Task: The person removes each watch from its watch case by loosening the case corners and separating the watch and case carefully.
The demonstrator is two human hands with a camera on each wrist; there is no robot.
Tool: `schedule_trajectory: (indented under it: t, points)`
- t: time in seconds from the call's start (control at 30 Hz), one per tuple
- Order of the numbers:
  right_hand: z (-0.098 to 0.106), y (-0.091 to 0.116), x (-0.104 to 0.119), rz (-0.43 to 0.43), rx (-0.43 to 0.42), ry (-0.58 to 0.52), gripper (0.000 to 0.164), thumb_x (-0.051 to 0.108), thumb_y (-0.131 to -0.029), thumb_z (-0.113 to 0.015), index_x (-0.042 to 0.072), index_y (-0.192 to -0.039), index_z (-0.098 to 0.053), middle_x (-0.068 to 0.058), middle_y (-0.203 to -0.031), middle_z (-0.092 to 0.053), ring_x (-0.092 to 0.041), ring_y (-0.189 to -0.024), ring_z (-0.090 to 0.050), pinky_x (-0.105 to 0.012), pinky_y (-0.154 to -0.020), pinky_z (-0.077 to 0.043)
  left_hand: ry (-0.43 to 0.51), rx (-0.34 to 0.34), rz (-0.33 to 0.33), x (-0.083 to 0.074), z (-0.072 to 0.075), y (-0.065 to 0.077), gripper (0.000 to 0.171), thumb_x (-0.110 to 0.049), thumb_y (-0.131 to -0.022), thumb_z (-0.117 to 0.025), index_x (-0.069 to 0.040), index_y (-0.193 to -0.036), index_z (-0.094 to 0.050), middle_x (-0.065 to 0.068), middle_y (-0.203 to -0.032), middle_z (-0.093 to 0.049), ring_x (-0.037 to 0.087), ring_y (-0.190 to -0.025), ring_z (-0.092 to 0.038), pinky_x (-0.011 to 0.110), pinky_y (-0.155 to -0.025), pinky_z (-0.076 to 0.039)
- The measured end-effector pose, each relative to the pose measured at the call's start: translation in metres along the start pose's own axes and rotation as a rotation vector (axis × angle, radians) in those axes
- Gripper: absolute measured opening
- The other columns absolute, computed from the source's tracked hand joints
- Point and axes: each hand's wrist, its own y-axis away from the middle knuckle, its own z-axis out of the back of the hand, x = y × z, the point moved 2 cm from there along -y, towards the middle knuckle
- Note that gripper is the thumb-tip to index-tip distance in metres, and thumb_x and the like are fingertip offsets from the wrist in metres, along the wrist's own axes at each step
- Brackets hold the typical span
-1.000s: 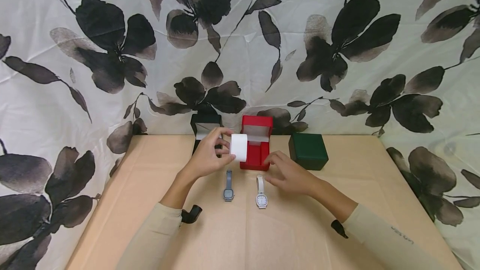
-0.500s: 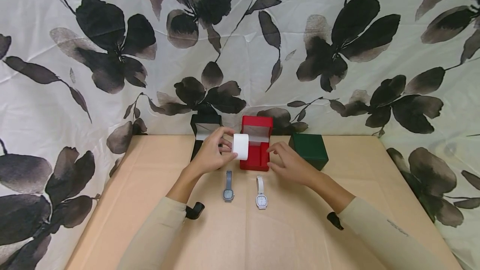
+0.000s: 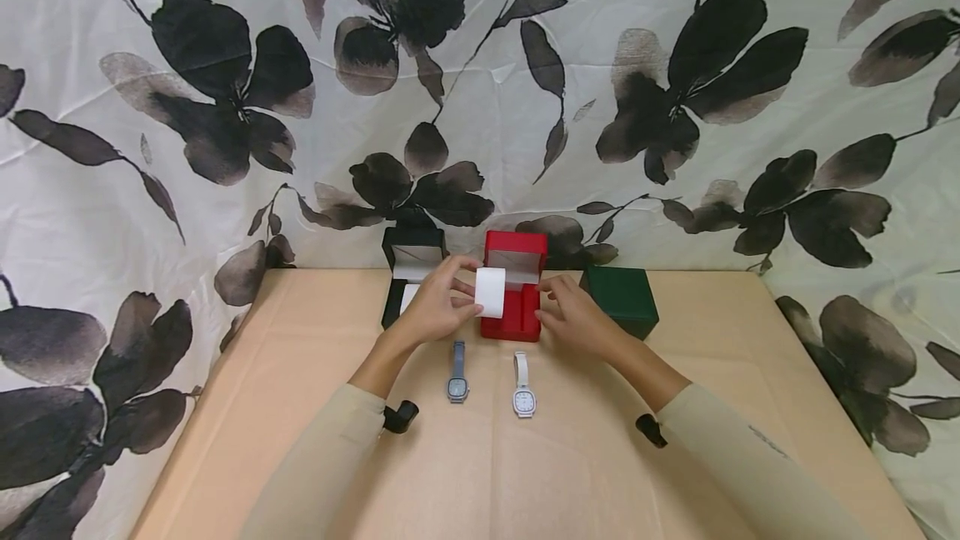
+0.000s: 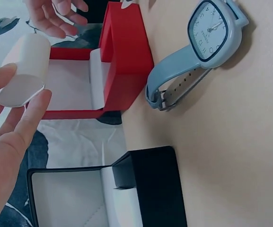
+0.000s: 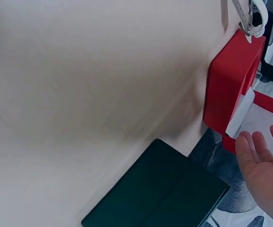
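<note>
My left hand (image 3: 433,308) pinches a white cylindrical watch cushion (image 3: 491,293) between thumb and fingers, its round end showing in the left wrist view. The cushion is held up over the left part of a red watch box (image 3: 516,242), whose lid stands raised. Beside that box's right wall is my right hand (image 3: 581,317), fingers loosely bent and holding nothing; in the right wrist view its fingertips overlap the pale lid lining. In front of the boxes lie a blue-strapped watch (image 3: 457,388) and a white-strapped watch (image 3: 524,401), both face up.
A black watch box (image 3: 412,237) with its lid up stands behind my left hand, a white cushion inside it. To the right is a closed green box (image 3: 619,298). A floral cloth (image 3: 480,140) hangs behind the table (image 3: 480,473).
My left hand has carried the cushion to the right, in front of the red box. My right hand has shifted slightly away from me, along the box's right side. Both watches stay put.
</note>
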Motion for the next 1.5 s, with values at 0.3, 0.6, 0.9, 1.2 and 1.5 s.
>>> schedule_trajectory:
  t: [0.3,0.6,0.9,1.2,1.5]
  points:
    - [-0.01,-0.012,-0.01,-0.038,-0.01,-0.068,0.051,0.014,-0.099,-0.068,-0.002,-0.144,-0.05,-0.023,-0.141,-0.051,-0.042,-0.125,-0.059,-0.052,-0.1,-0.057,0.005,0.002,0.046,0.007,-0.011,-0.011,0.069,0.009,-0.083,-0.079,-0.004,-0.142,-0.047,0.011,-0.139,-0.051,0.027,-0.109,-0.067,0.033,-0.089,-0.062]
    - [-0.026,-0.019,-0.02,-0.116,-0.035,-0.125,0.052,0.014,-0.098,-0.068,0.0,-0.145,-0.05,-0.023,-0.144,-0.048,-0.039,-0.124,-0.06,-0.05,-0.1,-0.057,-0.016,0.007,0.071,0.018,-0.023,-0.022,0.064,0.008,-0.086,-0.077,-0.011,-0.139,-0.047,0.012,-0.138,-0.051,0.025,-0.107,-0.066,0.032,-0.089,-0.062]
    - [-0.033,-0.023,-0.029,-0.109,-0.071,-0.082,0.054,0.015,-0.099,-0.067,0.0,-0.147,-0.05,-0.025,-0.143,-0.05,-0.04,-0.128,-0.055,-0.052,-0.106,-0.053,-0.038,0.012,0.073,0.03,-0.032,-0.033,0.061,0.005,-0.086,-0.078,-0.01,-0.135,-0.046,0.016,-0.133,-0.053,0.031,-0.107,-0.066,0.032,-0.087,-0.062]
    - [-0.033,-0.028,-0.035,-0.092,-0.058,-0.071,0.055,0.014,-0.099,-0.066,-0.003,-0.149,-0.048,-0.027,-0.14,-0.053,-0.04,-0.125,-0.057,-0.054,-0.106,-0.052,-0.053,0.029,0.021,0.036,-0.039,-0.042,0.063,0.008,-0.084,-0.078,-0.009,-0.138,-0.051,0.014,-0.134,-0.051,0.027,-0.104,-0.066,0.028,-0.086,-0.062]
    - [-0.033,-0.034,-0.041,-0.093,-0.054,-0.074,0.058,0.014,-0.098,-0.068,-0.003,-0.15,-0.047,-0.026,-0.137,-0.055,-0.037,-0.12,-0.061,-0.051,-0.104,-0.055,-0.079,0.02,0.014,0.042,-0.048,-0.051,0.061,0.01,-0.083,-0.077,-0.003,-0.137,-0.052,0.019,-0.134,-0.052,0.03,-0.104,-0.069,0.026,-0.084,-0.062]
